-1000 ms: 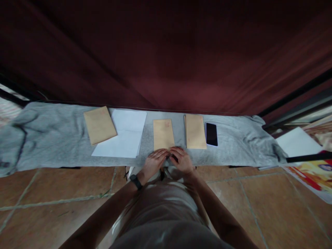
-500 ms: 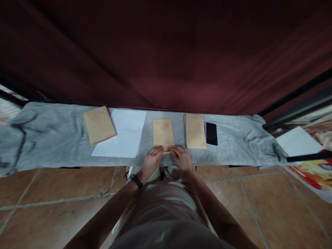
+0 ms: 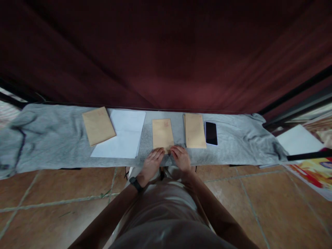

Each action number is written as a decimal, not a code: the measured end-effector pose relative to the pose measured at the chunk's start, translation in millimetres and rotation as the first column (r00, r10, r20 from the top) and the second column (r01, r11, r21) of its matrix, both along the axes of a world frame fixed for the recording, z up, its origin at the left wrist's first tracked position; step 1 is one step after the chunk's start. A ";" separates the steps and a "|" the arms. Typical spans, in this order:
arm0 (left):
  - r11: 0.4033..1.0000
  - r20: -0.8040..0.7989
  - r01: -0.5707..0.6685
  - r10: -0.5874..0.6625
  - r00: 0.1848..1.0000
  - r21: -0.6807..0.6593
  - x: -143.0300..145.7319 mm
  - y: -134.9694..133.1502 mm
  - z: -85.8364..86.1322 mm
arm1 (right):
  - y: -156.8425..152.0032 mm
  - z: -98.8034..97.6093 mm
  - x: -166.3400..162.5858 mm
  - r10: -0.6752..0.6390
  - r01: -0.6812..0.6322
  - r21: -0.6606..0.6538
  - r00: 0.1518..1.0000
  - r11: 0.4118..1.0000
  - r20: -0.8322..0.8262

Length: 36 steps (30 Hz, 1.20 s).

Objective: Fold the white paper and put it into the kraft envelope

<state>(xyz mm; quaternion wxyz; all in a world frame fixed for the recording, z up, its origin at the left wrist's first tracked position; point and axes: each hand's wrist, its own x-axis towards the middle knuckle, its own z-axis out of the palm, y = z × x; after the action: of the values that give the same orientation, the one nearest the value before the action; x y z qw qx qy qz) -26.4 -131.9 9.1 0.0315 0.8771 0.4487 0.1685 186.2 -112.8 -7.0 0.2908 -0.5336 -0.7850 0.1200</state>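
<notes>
A brown envelope (image 3: 162, 133) lies flat in the middle of a grey cloth (image 3: 52, 138) that covers a long low surface. My left hand (image 3: 152, 162) rests at the envelope's near edge, fingers stretched out and touching its near left corner. My right hand (image 3: 181, 157) lies beside it with fingers extended onto the near right corner. A black band (image 3: 135, 183) is on my left wrist. Neither hand holds anything.
A second brown envelope (image 3: 194, 130) and a black phone (image 3: 211, 133) lie to the right. At the left, another brown envelope (image 3: 98, 125) overlaps white paper sheets (image 3: 121, 139). A dark red curtain (image 3: 166, 55) hangs behind. More white paper (image 3: 298, 140) lies far right above the tiled floor (image 3: 259, 200).
Both hands slid slightly forward from just below the envelope onto its near edge and flattened out. The envelope has stayed in place.
</notes>
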 end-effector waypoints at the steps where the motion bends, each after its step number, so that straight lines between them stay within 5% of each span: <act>1: 1.000 -0.020 0.021 -0.021 1.000 0.005 -0.3 -3.3 -1.0 | 0.2 0.0 0.4 -0.003 0.003 -0.003 1.000 1.000 0.002; 7: 1.000 -0.017 -0.005 0.005 1.000 0.019 4.1 -16.4 -5.9 | -6.1 5.2 -6.6 -0.002 0.002 0.004 1.000 1.000 -0.015; 16: 0.998 -0.071 -0.051 0.047 0.996 -0.045 2.0 -21.4 -20.2 | -42.2 17.8 -45.7 0.246 -0.245 -0.034 0.968 0.969 0.055; 36: 0.994 -0.018 -0.113 0.113 0.993 -0.010 -10.9 -27.1 -1.5 | -47.5 14.0 -6.5 0.106 -0.104 -0.017 0.972 0.994 0.208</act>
<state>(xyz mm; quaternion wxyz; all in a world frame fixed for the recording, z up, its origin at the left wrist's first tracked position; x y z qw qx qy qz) -37.3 -159.0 7.6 0.0227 0.8516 0.4987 0.1598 179.6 -160.3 7.0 0.1985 -0.5020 -0.8379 0.0810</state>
